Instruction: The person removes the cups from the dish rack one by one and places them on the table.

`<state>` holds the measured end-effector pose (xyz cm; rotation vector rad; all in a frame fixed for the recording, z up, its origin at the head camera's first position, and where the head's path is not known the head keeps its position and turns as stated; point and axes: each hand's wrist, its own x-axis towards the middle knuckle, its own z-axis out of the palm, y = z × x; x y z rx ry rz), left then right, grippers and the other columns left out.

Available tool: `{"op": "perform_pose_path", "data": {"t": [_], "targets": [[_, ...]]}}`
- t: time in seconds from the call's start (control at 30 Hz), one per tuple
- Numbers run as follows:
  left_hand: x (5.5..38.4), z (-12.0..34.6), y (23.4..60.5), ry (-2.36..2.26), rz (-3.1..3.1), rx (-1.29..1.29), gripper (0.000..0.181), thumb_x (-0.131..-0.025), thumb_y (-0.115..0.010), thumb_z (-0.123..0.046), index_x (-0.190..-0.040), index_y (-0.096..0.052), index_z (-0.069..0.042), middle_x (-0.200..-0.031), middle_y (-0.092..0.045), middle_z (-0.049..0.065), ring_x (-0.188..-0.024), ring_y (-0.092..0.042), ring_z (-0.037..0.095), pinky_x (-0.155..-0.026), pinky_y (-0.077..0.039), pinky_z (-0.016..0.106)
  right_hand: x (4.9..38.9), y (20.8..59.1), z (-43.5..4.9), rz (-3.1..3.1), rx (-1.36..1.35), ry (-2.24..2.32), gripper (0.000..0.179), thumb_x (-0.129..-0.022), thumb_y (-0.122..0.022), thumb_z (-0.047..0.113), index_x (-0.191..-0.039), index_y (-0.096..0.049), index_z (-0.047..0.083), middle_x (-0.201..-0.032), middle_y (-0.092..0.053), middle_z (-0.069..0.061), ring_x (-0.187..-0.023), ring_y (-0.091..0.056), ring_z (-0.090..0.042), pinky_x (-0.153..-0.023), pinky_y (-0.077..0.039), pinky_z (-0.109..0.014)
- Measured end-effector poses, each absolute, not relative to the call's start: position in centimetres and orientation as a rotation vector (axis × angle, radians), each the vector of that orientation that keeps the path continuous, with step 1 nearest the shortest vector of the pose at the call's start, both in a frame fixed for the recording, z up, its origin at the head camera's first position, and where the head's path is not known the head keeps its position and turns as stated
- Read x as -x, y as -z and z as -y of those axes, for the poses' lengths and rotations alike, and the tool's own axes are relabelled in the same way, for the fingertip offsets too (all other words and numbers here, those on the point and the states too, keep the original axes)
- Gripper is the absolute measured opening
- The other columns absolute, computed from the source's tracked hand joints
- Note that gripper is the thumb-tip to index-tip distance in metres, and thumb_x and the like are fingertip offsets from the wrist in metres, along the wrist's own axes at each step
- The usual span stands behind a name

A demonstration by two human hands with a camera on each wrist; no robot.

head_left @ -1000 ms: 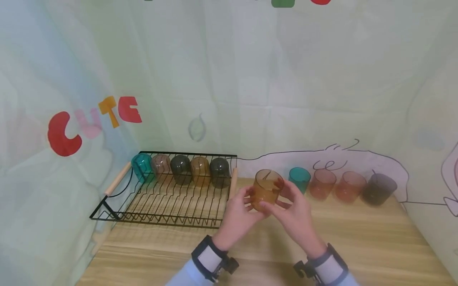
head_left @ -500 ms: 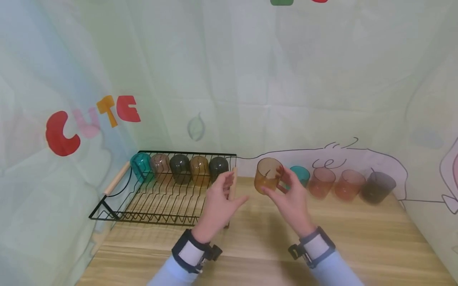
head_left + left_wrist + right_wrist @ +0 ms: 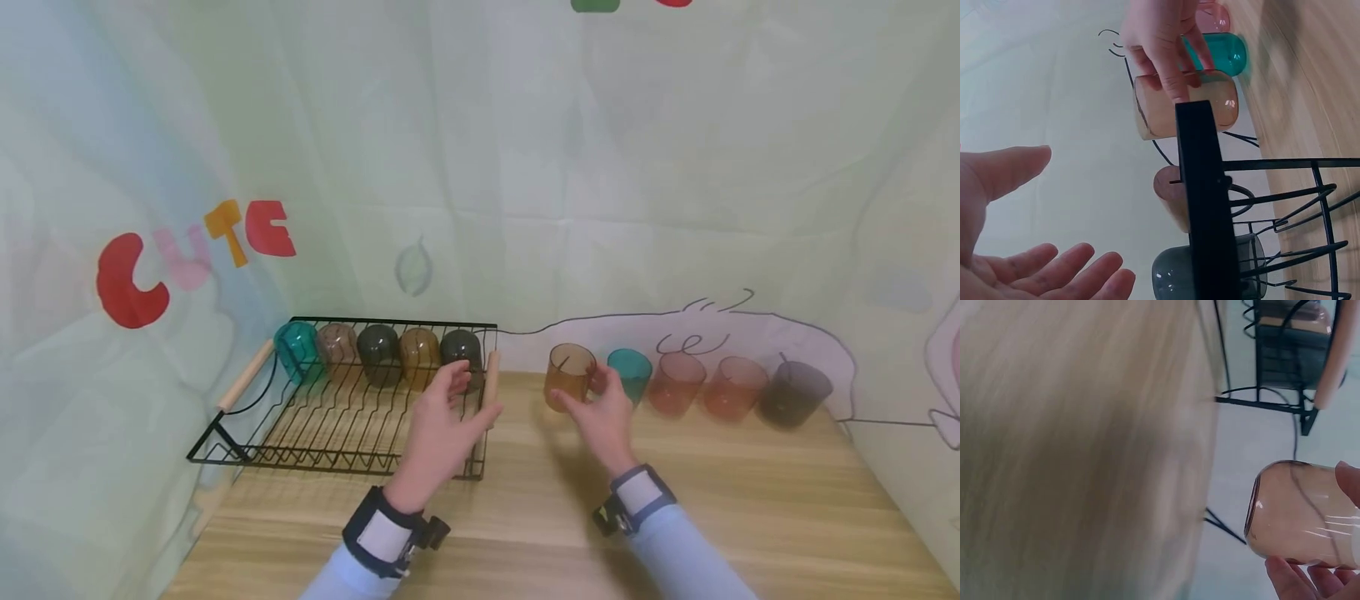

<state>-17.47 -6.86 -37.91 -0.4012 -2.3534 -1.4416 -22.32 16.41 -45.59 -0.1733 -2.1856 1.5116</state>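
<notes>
An amber glass cup [image 3: 567, 385] stands upright, mouth up, in the grip of my right hand [image 3: 606, 423], thumb on the near side and fingers round the right. In the right wrist view the amber cup [image 3: 1300, 515] shows its base low over the wooden tabletop. Just right of it is a teal cup [image 3: 632, 372], partly behind my right fingers. My left hand [image 3: 437, 429] hovers over the right end of a black wire dish rack [image 3: 367, 423], fingers relaxed and holding nothing; the left wrist view shows that hand [image 3: 1041, 269] with thumb and fingers spread.
Several tinted cups, such as a dark grey one [image 3: 378, 354], sit upside down along the rack's back row. Right of the teal cup stand two pink cups [image 3: 677, 385] and a dark cup [image 3: 795, 396]. A wooden handle [image 3: 492, 379] rises at the rack's right end. Behind hangs a printed curtain [image 3: 517, 183].
My left hand has let go of the amber cup and moved left to the rack. The right hand has carried the cup back, then lowered it beside the teal cup.
</notes>
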Motion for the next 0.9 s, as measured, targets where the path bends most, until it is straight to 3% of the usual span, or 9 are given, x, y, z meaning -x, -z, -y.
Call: {"op": "perform_pose_path", "data": {"t": [0.7,0.9], "targets": [[17.7,7.0,38.6,1.391,2.419,0.364,0.069,-0.075,-0.075,-0.042,-0.132,-0.045,-0.018,-0.121,-0.054,0.0,-0.111,-0.05,0.013,-0.091,-0.043,0.036,24.1,47.5,-16.3,2.334,0.294,-1.37,0.077,-0.073,-0.079,0.026,-0.134,-0.036,0.006,-0.135,-0.044,-0.014,-0.117,-0.047,-0.029,-0.092,-0.042,-0.04],[17.8,7.1,38.8,1.395,2.412,0.37,0.067,-0.075,-0.076,-0.037,-0.131,-0.045,-0.016,-0.123,-0.053,0.003,-0.111,-0.05,0.015,-0.09,-0.043,0.033,24.4,47.6,-16.2,2.34,0.323,-1.381,0.078,-0.073,-0.079,0.025,-0.135,-0.035,0.007,-0.136,-0.043,-0.014,-0.118,-0.046,-0.028,-0.093,-0.042,-0.039]]}}
